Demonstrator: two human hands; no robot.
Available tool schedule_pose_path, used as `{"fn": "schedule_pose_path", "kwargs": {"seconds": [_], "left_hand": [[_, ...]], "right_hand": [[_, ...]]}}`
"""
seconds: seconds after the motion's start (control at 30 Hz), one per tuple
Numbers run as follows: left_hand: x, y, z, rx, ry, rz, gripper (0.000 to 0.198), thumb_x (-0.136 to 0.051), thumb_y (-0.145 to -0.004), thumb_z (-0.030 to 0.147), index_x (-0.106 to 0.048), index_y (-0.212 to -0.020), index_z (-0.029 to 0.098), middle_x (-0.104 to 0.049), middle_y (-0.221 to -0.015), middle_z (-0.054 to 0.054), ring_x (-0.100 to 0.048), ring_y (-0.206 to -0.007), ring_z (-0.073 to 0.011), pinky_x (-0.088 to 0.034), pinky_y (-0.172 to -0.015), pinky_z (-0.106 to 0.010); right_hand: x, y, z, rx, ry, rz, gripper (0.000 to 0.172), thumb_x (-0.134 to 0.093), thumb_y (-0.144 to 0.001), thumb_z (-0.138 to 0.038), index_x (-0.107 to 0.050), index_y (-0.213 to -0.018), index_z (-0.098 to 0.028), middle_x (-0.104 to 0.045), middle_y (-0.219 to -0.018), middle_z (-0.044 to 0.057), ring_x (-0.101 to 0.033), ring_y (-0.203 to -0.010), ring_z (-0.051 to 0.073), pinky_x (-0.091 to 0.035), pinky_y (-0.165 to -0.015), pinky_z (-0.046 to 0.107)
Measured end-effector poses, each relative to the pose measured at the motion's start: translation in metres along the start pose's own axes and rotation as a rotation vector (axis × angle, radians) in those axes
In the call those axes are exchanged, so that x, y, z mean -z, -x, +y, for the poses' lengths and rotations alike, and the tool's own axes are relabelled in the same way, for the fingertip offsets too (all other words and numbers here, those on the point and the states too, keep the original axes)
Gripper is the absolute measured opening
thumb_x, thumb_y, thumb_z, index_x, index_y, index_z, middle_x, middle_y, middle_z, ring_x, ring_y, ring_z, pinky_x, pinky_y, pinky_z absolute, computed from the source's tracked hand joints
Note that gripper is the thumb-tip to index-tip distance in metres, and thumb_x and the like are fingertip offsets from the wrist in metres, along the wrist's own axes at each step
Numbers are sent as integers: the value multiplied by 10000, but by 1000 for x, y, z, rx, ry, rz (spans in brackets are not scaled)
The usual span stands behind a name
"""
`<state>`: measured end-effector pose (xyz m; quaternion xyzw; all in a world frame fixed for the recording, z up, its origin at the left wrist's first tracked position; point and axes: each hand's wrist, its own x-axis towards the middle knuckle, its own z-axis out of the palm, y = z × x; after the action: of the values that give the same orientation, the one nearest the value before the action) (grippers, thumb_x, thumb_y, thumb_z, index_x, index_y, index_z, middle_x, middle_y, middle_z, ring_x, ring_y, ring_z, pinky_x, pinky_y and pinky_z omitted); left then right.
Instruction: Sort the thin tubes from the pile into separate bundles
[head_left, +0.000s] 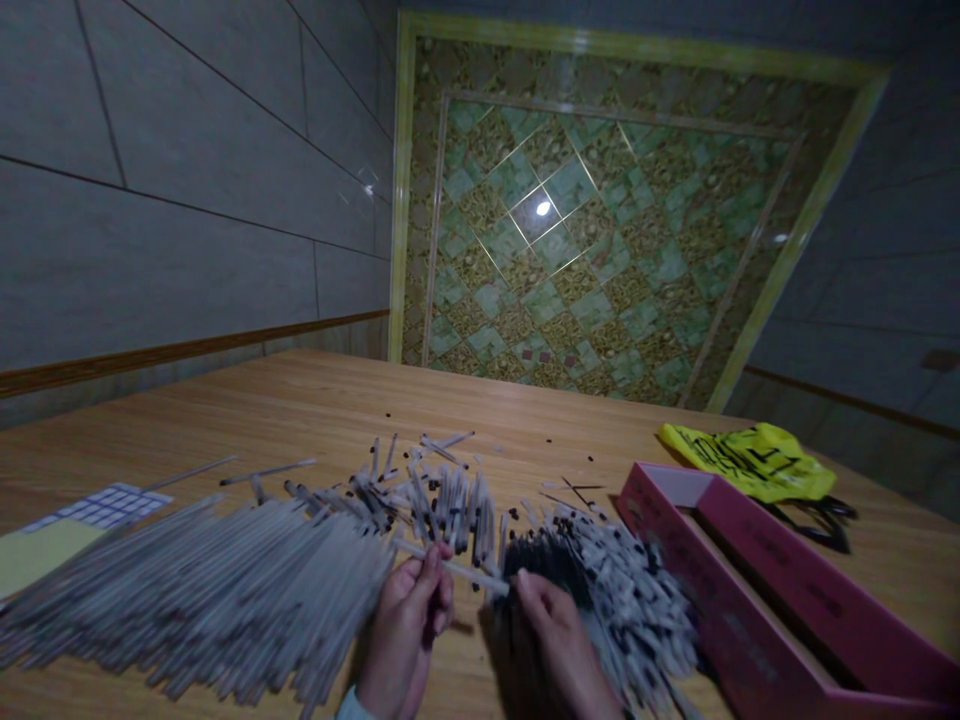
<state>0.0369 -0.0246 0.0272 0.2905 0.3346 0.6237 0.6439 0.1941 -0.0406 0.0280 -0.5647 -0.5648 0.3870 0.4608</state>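
Between the fingers of my left hand [411, 612] is a thin, translucent pen barrel [469, 573], lying nearly level. My right hand [556, 632] pinches at the barrel's right end, where a pale, blurred piece, perhaps a cap, shows by the fingertips. To the left spreads a wide pile of long translucent barrels [202, 590]. Just beyond my hands, short clear pieces with dark ends [454, 505] lie scattered. Beside my right hand are a heap of pale pieces with dark ends [637, 590] and a bunch of thin black sticks [544, 555].
A long pink open box [720, 610] stands at the right, with a yellow bag with black lettering [750, 455] behind it. At the left lie a checked sheet [112, 505] and a yellowish paper [41, 555]. The wooden table [480, 395] reaches toward the tiled wall [225, 270].
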Motion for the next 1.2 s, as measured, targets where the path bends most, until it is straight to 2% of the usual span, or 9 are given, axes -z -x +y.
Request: {"fn": "schedule_pose_path", "kwargs": {"seconds": [0.1, 0.23, 0.33, 0.43, 0.5, 0.77, 0.97, 1.07, 1.2], "left_hand": [[2, -1, 0, 13, 6, -27, 284, -638, -725, 424, -558, -796, 160, -389, -458, 95, -267, -375, -28, -198, -368, -146], [4, -6, -4, 31, -78, -17, 313, -626, -717, 471, -564, -750, 166, -308, -438, 111, -209, -362, -26, -150, -361, -149], [3, -6, -5, 2, -184, -18, 290, -648, -711, 433, -612, -798, 158, -445, -503, 68, -351, -422, -42, -251, -398, -142], [-1, -3, -3, 4, -145, -144, 253, -699, -687, 330, -635, -863, 160, -628, -747, -23, -540, -642, -101, -416, -591, -185], [-3, -1, -1, 64, -59, -212, 215, -707, -684, 290, -635, -837, 159, -656, -784, -48, -579, -716, -135, -442, -683, -231], [3, -1, -2, 151, -112, -73, 287, -785, -568, 323, -668, -744, 130, -677, -647, -48, -577, -595, -123, -401, -565, -204], [6, -2, -5, 102, -162, -14, 304, -796, -535, 333, -677, -725, 128, -700, -647, -67, -610, -591, -143, -404, -532, -206], [4, -1, -4, 123, -159, 31, 340, -810, -499, 344, -671, -721, 128, -704, -647, -76, -619, -569, -150, -423, -497, -207], [1, 0, -2, 127, -149, 71, 365, -833, -443, 331, -660, -685, 119, -705, -638, -82, -615, -526, -145, -462, -481, -219]], "right_hand": [[-18, 4, -4, -197, -377, -215, 580, -366, -752, -705, -471, -528, -181, -320, -370, -76, -252, -325, 62, -177, -344, 205], [-23, 7, -1, -362, -607, -426, 490, -559, -690, -639, -532, -616, -156, -350, -363, -94, -178, -278, 27, -97, -290, 174], [-22, 5, 9, -429, -771, -525, 439, -600, -688, -592, -523, -642, -163, -365, -369, -99, -177, -275, 16, -89, -293, 153], [-22, 4, 14, -430, -916, -635, 444, -594, -691, -598, -501, -620, -169, -328, -350, -110, -145, -271, 12, -82, -297, 149], [-22, 5, 13, -393, -937, -672, 447, -585, -703, -600, -506, -627, -167, -311, -344, -115, -133, -269, 11, -78, -298, 151], [-23, 9, 11, -283, -775, -638, 446, -636, -666, -577, -502, -590, -159, -254, -361, -135, -108, -290, 8, -76, -318, 171], [-19, 5, 8, -6, -321, -347, 496, -602, -692, -569, -592, -505, -110, -364, -406, -59, -273, -401, 47, -178, -411, 201], [-21, 5, 5, 75, -156, -271, 509, -583, -689, -583, -594, -504, -109, -426, -481, -23, -350, -494, 85, -253, -485, 220], [-23, 9, 9, 216, 173, -182, 502, -467, -797, -526, -584, -524, -121, -410, -491, -13, -376, -499, 106, -231, -475, 234]]}}
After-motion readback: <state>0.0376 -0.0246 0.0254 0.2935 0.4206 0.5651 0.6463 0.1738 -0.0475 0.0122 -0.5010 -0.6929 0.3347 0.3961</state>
